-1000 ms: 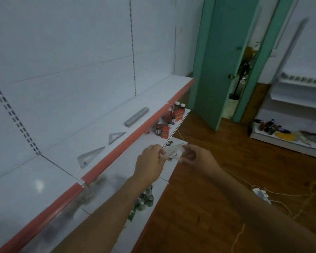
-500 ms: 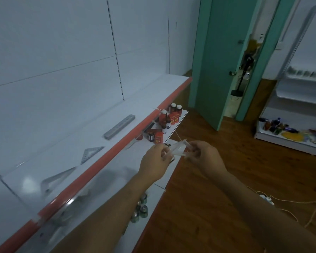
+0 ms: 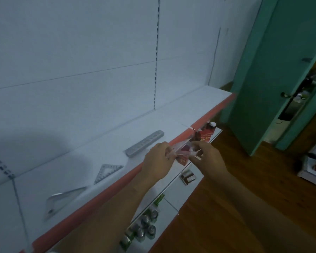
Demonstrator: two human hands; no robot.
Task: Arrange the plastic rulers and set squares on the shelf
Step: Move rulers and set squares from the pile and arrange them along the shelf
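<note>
A person's left hand [image 3: 158,161] and right hand [image 3: 207,157] pinch a clear plastic set square [image 3: 181,149] between them, holding it in the air just above the red front edge of a white shelf [image 3: 171,115]. On the shelf lie a grey ruler [image 3: 144,143], a small set square [image 3: 107,170] and, nearer the viewer, a large set square [image 3: 62,199], well apart in a row. Green cans [image 3: 144,227] and red boxes [image 3: 205,135] sit on the lower shelf [image 3: 171,199]. A green door [image 3: 259,70] stands at right, over a wooden floor [image 3: 199,225].
</note>
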